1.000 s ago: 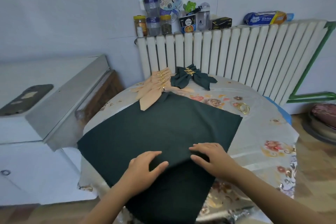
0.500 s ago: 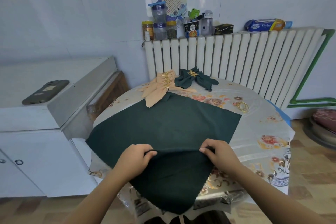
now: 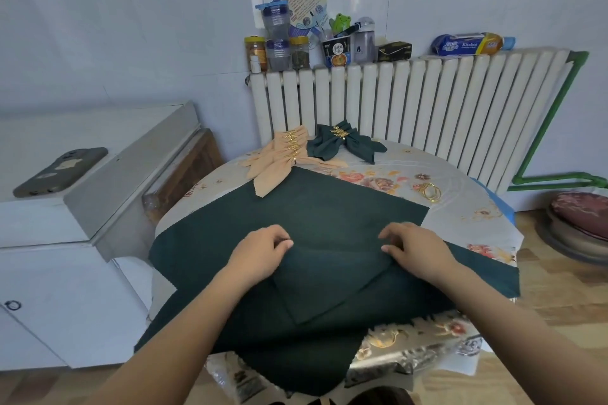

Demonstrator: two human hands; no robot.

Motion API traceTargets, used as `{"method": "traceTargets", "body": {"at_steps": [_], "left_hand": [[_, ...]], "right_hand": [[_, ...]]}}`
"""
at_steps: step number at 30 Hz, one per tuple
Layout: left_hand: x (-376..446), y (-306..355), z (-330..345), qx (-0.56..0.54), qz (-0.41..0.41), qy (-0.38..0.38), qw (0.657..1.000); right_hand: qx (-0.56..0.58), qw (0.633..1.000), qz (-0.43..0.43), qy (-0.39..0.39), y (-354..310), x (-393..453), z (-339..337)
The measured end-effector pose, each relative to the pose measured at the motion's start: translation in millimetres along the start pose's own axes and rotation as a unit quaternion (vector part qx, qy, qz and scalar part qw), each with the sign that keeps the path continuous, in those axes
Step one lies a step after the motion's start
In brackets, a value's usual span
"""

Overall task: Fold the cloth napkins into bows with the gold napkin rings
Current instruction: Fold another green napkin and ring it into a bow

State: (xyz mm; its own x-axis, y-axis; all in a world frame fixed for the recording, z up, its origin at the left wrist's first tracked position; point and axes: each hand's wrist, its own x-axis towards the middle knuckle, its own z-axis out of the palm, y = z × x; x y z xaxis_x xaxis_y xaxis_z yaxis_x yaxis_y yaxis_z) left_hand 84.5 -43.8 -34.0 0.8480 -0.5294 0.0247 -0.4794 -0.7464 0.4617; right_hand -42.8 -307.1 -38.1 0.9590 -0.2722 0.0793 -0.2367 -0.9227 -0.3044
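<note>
left hand point(image 3: 263, 251): fingers curled, pinching | right hand point(image 3: 416, 248): fingers curled, pinching

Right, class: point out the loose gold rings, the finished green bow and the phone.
loose gold rings point(image 3: 431, 191), head view, on the ring wire
finished green bow point(image 3: 362, 145), head view, on its right wing
phone point(image 3: 62, 171), head view, middle of its back

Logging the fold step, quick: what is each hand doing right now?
Left hand: pinching a fold of the dark green napkin.
Right hand: pinching the same fold.
</note>
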Motion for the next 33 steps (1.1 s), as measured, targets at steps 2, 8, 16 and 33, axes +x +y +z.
{"method": "traceTargets", "body": {"at_steps": [2, 8, 16, 33], "left_hand": [[3.3, -0.5, 12.0, -0.013, 0.024, 0.039, 0.999], [-5.2, -18.1, 32.7, -0.043, 0.076, -0.134, 0.987], [-1.4, -29.7, 15.4, -0.114, 0.084, -0.263, 0.954], [134.3, -5.5, 58.5, 0.037, -0.098, 0.053, 0.993]], "right_hand": [[-0.009, 0.998, -0.056, 0.027, -3.3, 4.1, 10.8], [0.093, 0.983, -0.122, -0.103, -24.0, -3.5, 45.5], [0.116, 0.987, -0.108, -0.022, -34.1, 4.8, 70.7], [0.032, 0.996, 0.082, 0.01, -22.7, 137.2, 60.3]]}}
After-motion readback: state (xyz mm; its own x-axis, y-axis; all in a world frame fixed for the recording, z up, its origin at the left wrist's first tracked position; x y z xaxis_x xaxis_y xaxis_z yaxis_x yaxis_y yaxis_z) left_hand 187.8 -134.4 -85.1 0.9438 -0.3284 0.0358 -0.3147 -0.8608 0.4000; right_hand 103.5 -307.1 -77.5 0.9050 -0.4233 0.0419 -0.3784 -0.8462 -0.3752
